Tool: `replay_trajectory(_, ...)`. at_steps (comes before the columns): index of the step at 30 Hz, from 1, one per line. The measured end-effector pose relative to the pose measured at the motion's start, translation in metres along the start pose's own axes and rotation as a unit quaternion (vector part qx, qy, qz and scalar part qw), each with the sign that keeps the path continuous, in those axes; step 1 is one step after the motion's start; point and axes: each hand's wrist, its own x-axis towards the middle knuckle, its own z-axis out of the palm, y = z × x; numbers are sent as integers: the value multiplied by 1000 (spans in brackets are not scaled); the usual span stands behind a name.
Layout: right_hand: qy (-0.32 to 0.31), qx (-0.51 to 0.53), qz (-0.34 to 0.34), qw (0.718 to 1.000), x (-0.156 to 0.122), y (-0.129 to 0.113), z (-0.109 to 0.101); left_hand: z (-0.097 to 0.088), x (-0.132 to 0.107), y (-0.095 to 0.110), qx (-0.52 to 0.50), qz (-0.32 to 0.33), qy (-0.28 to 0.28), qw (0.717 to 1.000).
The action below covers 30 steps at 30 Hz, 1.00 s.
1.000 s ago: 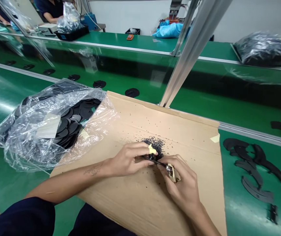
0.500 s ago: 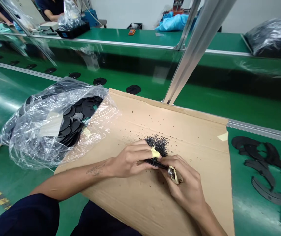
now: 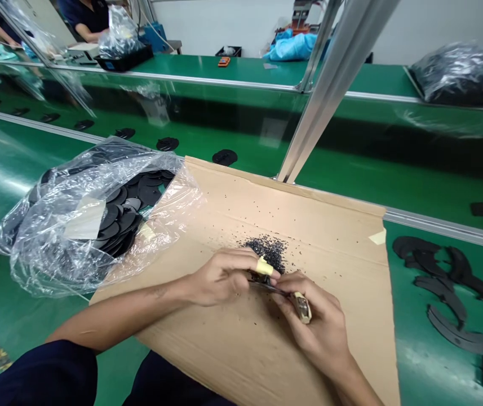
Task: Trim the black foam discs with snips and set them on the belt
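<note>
My left hand (image 3: 220, 276) is closed on a small black part (image 3: 257, 277), pinched between thumb and a fingertip wrapped in yellow tape. My right hand (image 3: 317, 318) grips a small knife (image 3: 296, 301) with a tape-wrapped handle, its blade tip touching the part. Both hands rest on a sheet of brown cardboard (image 3: 309, 225). A heap of tiny black shavings (image 3: 269, 248) lies on the cardboard just beyond my fingers.
A clear plastic bag (image 3: 72, 225) of black discs lies left of the cardboard. Curved black parts (image 3: 448, 282) lie on the green table at the right. Several black discs (image 3: 224, 157) sit on the green conveyor behind. A slanted aluminium post (image 3: 326, 90) rises ahead. Another person sits at the far left.
The knife has slid slightly lower in my right hand and the part has turned a little in my left fingers. Everything else is unmoved.
</note>
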Motion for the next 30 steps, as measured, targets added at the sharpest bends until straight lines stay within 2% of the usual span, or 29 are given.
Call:
replay_trajectory(3,-15,24,24,999,2,-1,-1,-2,0,-2,-115,-129,-34,984)
replay_trajectory(5,-28,39,29,998,4,-2,-1,-2,0,-5,-136,-151,-38,979)
replay_trajectory(8,-22,56,35,998,6,-4,-2,-1,0,-6,-133,-131,-33,982)
replay_trajectory(13,-44,61,26,997,6,-4,-5,-1,0,2,-45,-93,-55,993)
replay_trajectory(16,-38,44,-13,998,4,0,-3,2,1,4,-35,-79,-47,995)
replay_trajectory(20,13,-32,-87,996,-1,3,2,5,0,1,-59,-83,-15,995)
replay_trajectory(24,55,-135,-158,977,-4,4,3,7,-1,-3,-85,-62,-31,994)
replay_trajectory(26,53,-153,-165,973,-4,3,2,8,-2,-4,-43,-28,-23,998)
replay_trajectory(30,39,-115,-130,984,-2,3,-4,9,-4,-7,78,14,40,996)
